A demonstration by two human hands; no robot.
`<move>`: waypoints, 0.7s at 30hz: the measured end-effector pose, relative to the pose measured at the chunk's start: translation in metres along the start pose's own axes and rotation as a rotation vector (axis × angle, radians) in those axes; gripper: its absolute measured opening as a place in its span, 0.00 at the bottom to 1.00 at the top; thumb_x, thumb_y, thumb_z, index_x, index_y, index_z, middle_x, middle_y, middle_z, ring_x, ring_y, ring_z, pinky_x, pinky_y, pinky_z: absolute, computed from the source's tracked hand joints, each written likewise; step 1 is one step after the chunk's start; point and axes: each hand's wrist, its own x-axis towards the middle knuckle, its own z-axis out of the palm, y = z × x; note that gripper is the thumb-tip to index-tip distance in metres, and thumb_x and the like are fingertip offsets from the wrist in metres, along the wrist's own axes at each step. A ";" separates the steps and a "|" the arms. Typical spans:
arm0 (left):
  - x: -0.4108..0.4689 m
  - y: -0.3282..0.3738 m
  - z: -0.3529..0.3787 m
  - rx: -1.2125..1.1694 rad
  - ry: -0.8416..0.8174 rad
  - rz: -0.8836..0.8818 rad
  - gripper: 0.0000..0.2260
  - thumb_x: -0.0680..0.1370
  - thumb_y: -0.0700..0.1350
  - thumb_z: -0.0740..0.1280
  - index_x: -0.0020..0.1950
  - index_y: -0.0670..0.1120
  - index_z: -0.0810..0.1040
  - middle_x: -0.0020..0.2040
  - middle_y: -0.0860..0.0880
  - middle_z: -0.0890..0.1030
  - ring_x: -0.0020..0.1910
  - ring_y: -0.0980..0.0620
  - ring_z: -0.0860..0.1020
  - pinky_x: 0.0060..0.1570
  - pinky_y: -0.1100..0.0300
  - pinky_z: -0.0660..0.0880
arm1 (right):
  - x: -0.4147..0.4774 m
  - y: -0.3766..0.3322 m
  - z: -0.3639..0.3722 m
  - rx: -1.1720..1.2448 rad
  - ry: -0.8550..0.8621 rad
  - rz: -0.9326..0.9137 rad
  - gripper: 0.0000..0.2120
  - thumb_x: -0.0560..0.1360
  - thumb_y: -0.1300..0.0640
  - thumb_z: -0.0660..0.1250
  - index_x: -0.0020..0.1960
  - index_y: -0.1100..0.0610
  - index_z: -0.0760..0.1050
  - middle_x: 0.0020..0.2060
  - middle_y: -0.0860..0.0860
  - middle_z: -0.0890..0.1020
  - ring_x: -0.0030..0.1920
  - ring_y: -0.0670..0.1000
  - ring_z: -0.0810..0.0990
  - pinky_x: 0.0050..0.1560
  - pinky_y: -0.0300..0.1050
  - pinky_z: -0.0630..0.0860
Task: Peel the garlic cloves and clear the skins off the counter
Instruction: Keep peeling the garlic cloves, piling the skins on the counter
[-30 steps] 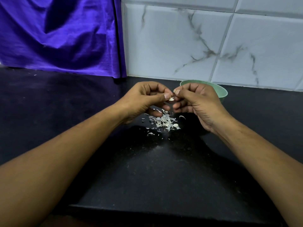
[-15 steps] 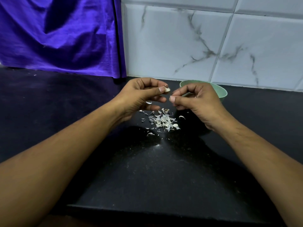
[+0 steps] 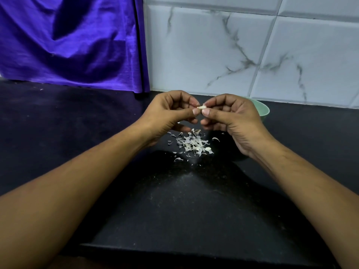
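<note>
So the pale green round bowl [image 3: 262,110] sits at the back of the speckled black stone counter [image 3: 174,200], right up against the white marble-look wall tiles [image 3: 213,51]. A shiny purple cloth [image 3: 68,41] hangs well off to the bowl's left. The loose heap of papery white garlic skins [image 3: 192,144] lies on the counter to the front-left of the bowl, with a few stray flakes around it. The right hand [image 3: 235,123] is in front of the bowl and covers most of it, so only the right bit of rim shows and I can't see what's inside. The small pale garlic clove [image 3: 201,107] is up in the air just left of the bowl, above the heap. It's mostly buried between fingertips, so it's hard to say how much skin is on it. Both hands are curled. The left hand [image 3: 169,113] pinches the clove between thumb and forefinger, the right one pinches its other end, and the thumbs nearly touch.
</note>
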 end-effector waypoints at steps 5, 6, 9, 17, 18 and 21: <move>-0.001 0.000 0.002 0.039 0.008 0.050 0.06 0.77 0.34 0.73 0.50 0.42 0.80 0.40 0.46 0.82 0.39 0.52 0.84 0.33 0.60 0.81 | 0.001 0.002 -0.002 0.054 -0.005 0.014 0.11 0.69 0.63 0.77 0.51 0.62 0.81 0.40 0.57 0.86 0.37 0.53 0.86 0.40 0.46 0.84; -0.001 0.000 0.002 0.044 0.008 0.051 0.06 0.77 0.34 0.73 0.50 0.41 0.80 0.40 0.46 0.82 0.39 0.52 0.84 0.33 0.60 0.81 | 0.001 0.003 -0.002 0.055 0.000 0.013 0.11 0.70 0.64 0.76 0.51 0.62 0.81 0.40 0.57 0.86 0.37 0.53 0.86 0.40 0.46 0.84; -0.001 0.000 0.002 0.053 0.013 0.035 0.06 0.76 0.36 0.75 0.51 0.41 0.81 0.42 0.43 0.83 0.40 0.50 0.84 0.35 0.56 0.82 | 0.002 0.003 -0.002 0.040 0.013 -0.001 0.07 0.73 0.66 0.75 0.51 0.63 0.82 0.41 0.58 0.86 0.37 0.53 0.85 0.39 0.45 0.83; 0.001 -0.002 0.001 0.108 0.048 0.013 0.08 0.78 0.41 0.75 0.54 0.39 0.83 0.43 0.44 0.85 0.40 0.50 0.83 0.39 0.51 0.83 | 0.000 0.004 0.002 -0.189 -0.014 -0.113 0.06 0.75 0.69 0.73 0.49 0.62 0.83 0.39 0.56 0.86 0.35 0.51 0.84 0.41 0.44 0.84; 0.001 -0.003 0.001 0.120 0.047 0.014 0.08 0.78 0.41 0.75 0.54 0.38 0.83 0.43 0.45 0.85 0.40 0.50 0.83 0.39 0.51 0.83 | 0.000 0.004 0.002 -0.212 -0.019 -0.121 0.06 0.75 0.70 0.73 0.49 0.61 0.83 0.38 0.54 0.86 0.35 0.50 0.84 0.41 0.44 0.84; 0.001 -0.004 0.000 0.138 0.040 0.023 0.07 0.78 0.41 0.74 0.52 0.38 0.83 0.42 0.46 0.85 0.40 0.49 0.84 0.38 0.52 0.83 | 0.001 0.004 0.002 -0.219 -0.003 -0.116 0.07 0.75 0.69 0.74 0.48 0.59 0.80 0.37 0.53 0.86 0.35 0.51 0.85 0.41 0.45 0.84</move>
